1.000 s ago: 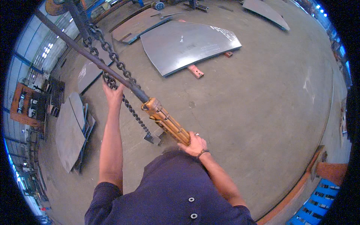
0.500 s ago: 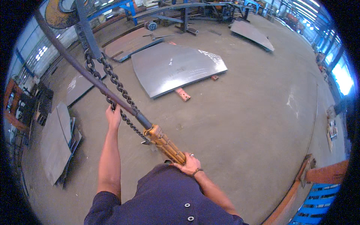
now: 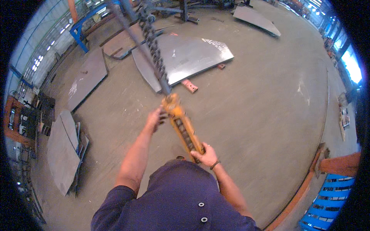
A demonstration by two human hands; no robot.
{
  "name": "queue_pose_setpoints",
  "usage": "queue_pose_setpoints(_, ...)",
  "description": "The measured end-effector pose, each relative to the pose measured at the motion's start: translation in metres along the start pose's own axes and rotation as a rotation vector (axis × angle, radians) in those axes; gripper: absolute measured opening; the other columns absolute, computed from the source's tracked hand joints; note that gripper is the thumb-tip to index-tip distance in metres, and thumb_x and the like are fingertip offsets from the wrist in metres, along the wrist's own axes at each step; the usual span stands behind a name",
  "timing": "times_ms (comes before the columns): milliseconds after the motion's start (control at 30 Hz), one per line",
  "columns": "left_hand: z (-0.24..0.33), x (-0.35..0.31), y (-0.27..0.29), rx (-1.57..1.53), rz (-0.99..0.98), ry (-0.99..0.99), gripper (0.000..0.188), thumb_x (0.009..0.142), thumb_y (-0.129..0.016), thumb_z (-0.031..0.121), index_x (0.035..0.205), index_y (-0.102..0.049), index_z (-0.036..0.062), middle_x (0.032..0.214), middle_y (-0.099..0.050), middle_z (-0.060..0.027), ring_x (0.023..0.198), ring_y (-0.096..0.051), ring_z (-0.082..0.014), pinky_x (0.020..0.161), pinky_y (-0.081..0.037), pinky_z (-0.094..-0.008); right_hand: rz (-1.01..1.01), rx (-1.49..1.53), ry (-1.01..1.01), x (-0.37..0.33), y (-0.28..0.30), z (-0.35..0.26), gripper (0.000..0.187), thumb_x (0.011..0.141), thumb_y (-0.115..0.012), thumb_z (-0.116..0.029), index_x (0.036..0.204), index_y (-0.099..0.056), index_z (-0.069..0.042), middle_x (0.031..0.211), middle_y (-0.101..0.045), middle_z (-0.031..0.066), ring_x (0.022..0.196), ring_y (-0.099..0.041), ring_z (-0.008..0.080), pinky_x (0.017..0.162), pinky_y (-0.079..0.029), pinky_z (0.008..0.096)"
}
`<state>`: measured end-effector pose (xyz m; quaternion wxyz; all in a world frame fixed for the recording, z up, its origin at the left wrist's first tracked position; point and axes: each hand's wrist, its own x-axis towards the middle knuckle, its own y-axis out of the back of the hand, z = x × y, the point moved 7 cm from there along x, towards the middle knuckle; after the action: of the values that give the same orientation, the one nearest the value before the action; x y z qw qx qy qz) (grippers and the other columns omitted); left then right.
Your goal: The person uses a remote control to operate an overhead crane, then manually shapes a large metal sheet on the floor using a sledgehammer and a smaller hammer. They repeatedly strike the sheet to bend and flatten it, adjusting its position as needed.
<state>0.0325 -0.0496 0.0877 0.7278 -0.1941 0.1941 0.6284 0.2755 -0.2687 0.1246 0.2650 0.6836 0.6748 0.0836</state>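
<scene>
My right hand is wrapped round the lower end of a yellow crane pendant control, whose face carries a row of dark buttons. The pendant hangs tilted in front of me, its top pointing away. My left hand is beside the pendant's upper end, its fingers smeared by motion; whether they grip anything cannot be made out. A dark cable runs up from the pendant's top. Close by the cable hangs a heavy link chain, its lower end hard to follow near my left hand.
A large shiny steel plate lies ahead on red supports. More cut plates lie at left, near left and far right. An orange beam and blue slatted rack stand at lower right.
My left hand has moved right, from the chain to beside the pendant's top. The pendant and my right hand have shifted up and right. Chain and cable have swung right; the hook has left view.
</scene>
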Motion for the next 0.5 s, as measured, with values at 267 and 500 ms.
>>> queue_pose_setpoints(267, -0.024, -0.1, -0.101, -0.517, -0.431, -0.094, 0.08, 0.09, -0.035, 0.066, 0.141, -0.038, 0.0043, 0.138, -0.047, -0.0144, 0.124, -0.046, -0.0298, 0.106, -0.033, -0.0477, 0.004, 0.4, 0.057, 0.074, 0.003, -0.042, 0.054, 0.086, -0.067, -0.04, 0.111, -0.058, 0.006, 0.095, -0.067, 0.0114, 0.086, -0.061, 0.0169, 0.078, -0.05, 0.0326)
queue_pose_setpoints(500, 0.009, -0.069, -0.113, -0.585, -0.35, -0.239, 0.054, 0.091, -0.046, 0.046, 0.121, -0.053, 0.0021, 0.108, -0.065, -0.0131, 0.095, -0.064, -0.0256, 0.089, -0.05, -0.0423, -0.051, 0.574, 0.107, 0.099, -0.008, -0.031, 0.057, 0.094, -0.054, -0.046, 0.115, -0.057, 0.007, 0.102, -0.064, 0.0085, 0.094, -0.056, 0.0141, 0.085, -0.047, 0.0309)
